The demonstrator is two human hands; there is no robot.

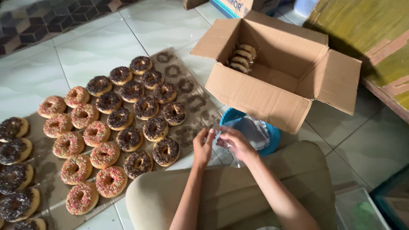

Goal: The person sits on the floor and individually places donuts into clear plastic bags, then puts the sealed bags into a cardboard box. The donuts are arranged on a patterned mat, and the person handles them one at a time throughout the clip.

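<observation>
Both hands (221, 142) pinch a clear bag (251, 132) by the box (260, 96); few donuts (242, 57) packed, many donuts (110, 136) wait beside it.

Take the open cardboard box (277, 72) as your landmark: doughnuts (108, 136) lie in rows on the floor to its left, a round tub (272, 134) sits just before it (packed doughnuts (243, 57) rest inside the box).

We see a thin, glossy clear plastic bag (226, 135) pinched between bare hands. The box (255, 96) is matt brown cardboard, as is the grease-stained sheet (187, 91) under the doughnuts (128, 123), which carry rough sprinkles. The floor tiles (93, 47) shine smooth; the basin (272, 136) is smooth blue plastic.
</observation>
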